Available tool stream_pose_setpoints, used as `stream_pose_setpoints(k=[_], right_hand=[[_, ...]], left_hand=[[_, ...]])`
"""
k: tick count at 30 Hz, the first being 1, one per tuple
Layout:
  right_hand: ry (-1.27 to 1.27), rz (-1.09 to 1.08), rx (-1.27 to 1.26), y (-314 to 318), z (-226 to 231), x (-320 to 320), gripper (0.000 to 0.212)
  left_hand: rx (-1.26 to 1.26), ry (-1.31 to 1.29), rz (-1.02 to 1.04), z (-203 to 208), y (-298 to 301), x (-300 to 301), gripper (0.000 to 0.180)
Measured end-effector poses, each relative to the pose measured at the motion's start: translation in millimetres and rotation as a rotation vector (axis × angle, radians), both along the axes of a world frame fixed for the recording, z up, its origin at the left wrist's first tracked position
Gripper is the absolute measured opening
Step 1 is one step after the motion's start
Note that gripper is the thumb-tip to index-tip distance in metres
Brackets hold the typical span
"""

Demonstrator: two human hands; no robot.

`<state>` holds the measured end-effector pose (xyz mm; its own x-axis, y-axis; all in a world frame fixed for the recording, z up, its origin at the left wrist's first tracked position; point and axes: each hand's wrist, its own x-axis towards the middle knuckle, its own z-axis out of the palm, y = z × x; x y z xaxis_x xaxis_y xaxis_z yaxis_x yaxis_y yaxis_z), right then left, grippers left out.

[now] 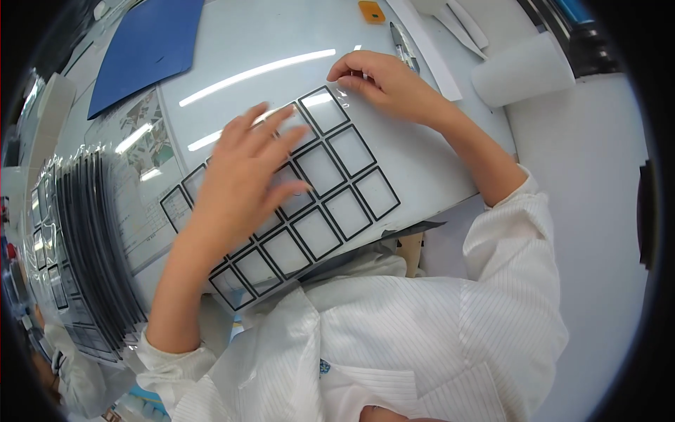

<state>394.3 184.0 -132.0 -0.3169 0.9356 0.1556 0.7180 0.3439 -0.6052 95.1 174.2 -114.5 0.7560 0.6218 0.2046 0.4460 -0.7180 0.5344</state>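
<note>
- Nearest us, our left hand (246,169) lies flat with fingers spread, grasping nothing, pressing on the clear sheet of black-outlined rectangles (330,197).
- The sheet rests on a white board (422,162) in front of our chest.
- Farther out, our right hand (376,81) pinches the sheet's far corner.
- Beyond lie tweezers (404,48), an orange block (371,11), and a blue folder (148,46) to the left.

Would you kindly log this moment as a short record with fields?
Left hand: flat, fingers spread on the clear sheet of black frames
Right hand: pinching the sheet's far corner
Surface: white board
Left side: stack of similar sheets
Far edge: blue folder, orange block, white roll
</note>
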Motion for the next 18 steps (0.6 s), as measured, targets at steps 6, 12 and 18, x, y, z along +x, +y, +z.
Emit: stream_pose_setpoints(k=[6,12,18], right_hand=[[0.110,0.003,-0.032,-4,-6,-1,0.017],[0.194,-0.034,-0.140,-25,5,-12,0.023],[0.186,-0.111,-0.199,-27,-3,-24,0.027]], left_hand=[[0.192,0.310,-0.056,-23,-33,16,0.091],[0.075,0.196,-0.074,-1,-15,29,0.080],[0.115,0.033,-0.029,-24,8,32,0.074]])
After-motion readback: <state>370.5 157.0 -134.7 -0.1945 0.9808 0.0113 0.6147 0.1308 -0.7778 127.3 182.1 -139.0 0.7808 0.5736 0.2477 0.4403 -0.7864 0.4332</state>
